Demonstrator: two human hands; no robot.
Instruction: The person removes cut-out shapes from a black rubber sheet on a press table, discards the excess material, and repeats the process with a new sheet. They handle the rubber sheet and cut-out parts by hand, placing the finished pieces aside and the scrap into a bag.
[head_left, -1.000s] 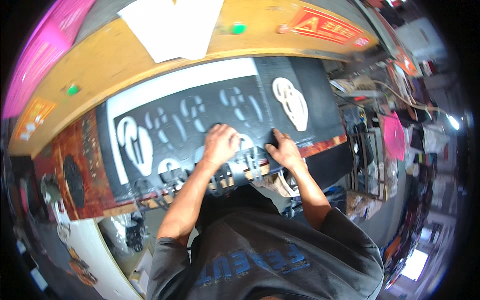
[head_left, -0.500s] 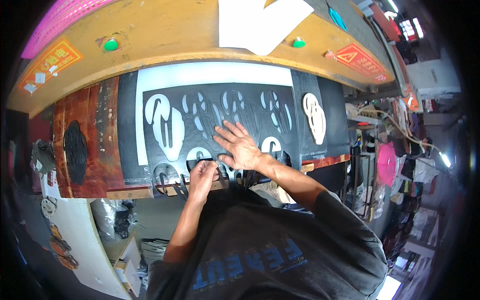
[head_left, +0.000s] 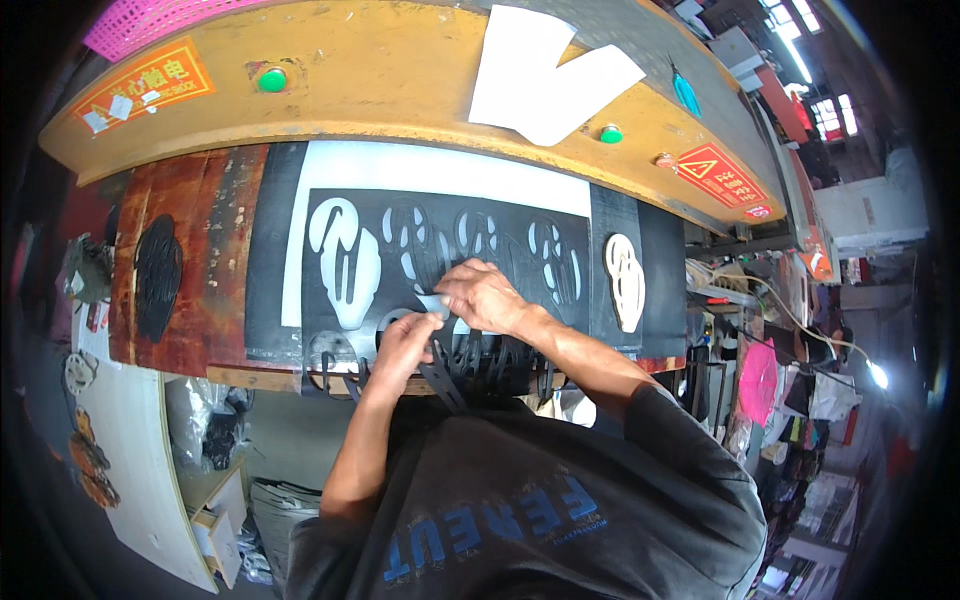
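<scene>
A black sheet (head_left: 390,285) with cut-out, sole-like shapes lies on a white board (head_left: 400,165) on the bench. My left hand (head_left: 398,348) pinches a small dark flap (head_left: 432,301) at the near middle of the sheet. My right hand (head_left: 485,298) is closed on the same flap from the right, its fingers curled over the sheet. Thin black strips (head_left: 440,380) dangle below my hands at the bench's front edge. What lies under my right fingers is hidden.
A yellow machine beam (head_left: 380,75) with green buttons spans the far side, white paper (head_left: 545,80) on it. A black cut piece (head_left: 160,280) lies at left, a cream slotted piece (head_left: 625,282) at right. Shelves of materials stand farther right.
My right hand was spread flat on the sheet; its fingers have drawn in and closed by my left hand. My left hand has lifted a flap. The view has shifted slightly.
</scene>
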